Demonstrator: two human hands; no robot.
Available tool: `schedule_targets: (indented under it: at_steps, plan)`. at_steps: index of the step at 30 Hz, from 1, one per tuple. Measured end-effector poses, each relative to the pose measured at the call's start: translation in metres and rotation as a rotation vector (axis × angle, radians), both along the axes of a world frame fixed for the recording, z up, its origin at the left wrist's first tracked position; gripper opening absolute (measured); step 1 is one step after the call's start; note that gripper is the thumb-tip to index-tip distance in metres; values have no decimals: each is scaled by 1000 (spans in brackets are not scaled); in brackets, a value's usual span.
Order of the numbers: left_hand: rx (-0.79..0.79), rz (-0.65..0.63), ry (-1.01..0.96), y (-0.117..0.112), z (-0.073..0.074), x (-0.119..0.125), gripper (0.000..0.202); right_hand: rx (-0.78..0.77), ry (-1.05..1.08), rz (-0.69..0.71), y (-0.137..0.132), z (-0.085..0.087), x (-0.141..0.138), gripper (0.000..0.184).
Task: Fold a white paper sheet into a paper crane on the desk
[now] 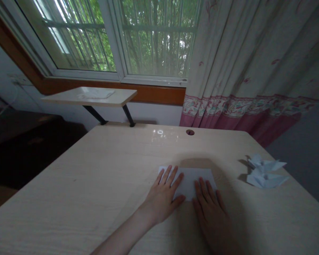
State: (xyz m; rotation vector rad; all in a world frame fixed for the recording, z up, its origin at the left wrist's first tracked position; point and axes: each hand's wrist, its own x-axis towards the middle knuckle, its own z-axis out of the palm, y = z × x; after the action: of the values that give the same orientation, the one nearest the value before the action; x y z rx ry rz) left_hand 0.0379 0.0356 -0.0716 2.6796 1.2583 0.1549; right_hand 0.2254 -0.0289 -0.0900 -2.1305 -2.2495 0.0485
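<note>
A white sheet of paper (189,179) lies flat on the pale wooden desk (108,177). My left hand (164,198) rests on the paper's left part, its fingers stretched out and spread. On the right part lies my right hand (211,209), palm down, with the fingers extended and slightly apart. Both hands are open and grip nothing. Parts of the paper's left, right and near edges are hidden beneath them. To the right on the desk stand two folded white paper figures (267,177), close together.
A raised shelf (117,99) on black brackets stands at the desk's back left, with white paper (97,93) on it. A round cable hole (190,132) is near the back edge. Behind are a barred window (154,46) and a floral curtain (244,71).
</note>
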Motion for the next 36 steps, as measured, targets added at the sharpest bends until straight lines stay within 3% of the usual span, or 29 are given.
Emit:
schedule_targets:
  at_steps: [9, 14, 19, 25, 31, 36]
  plan:
    - [-78, -34, -23, 7, 2, -4, 61, -43, -56, 7, -2, 5, 1, 54]
    - [-181, -47, -14, 14, 7, -14, 65, 62, -123, -4, -7, 1, 17, 55]
    - [-256, -1, -5, 22, 13, -29, 74, 137, -159, -40, -10, -7, 35, 54]
    - [-334, 105, 34, 32, 24, -44, 92, 79, -84, -86, -5, -10, 48, 52]
    - [-294, 135, -6, 37, 20, -51, 119, 36, 27, -113, -3, -15, 56, 54]
    - [-189, 133, -151, 38, 14, -52, 106, 100, 78, -140, -4, -23, 56, 59]
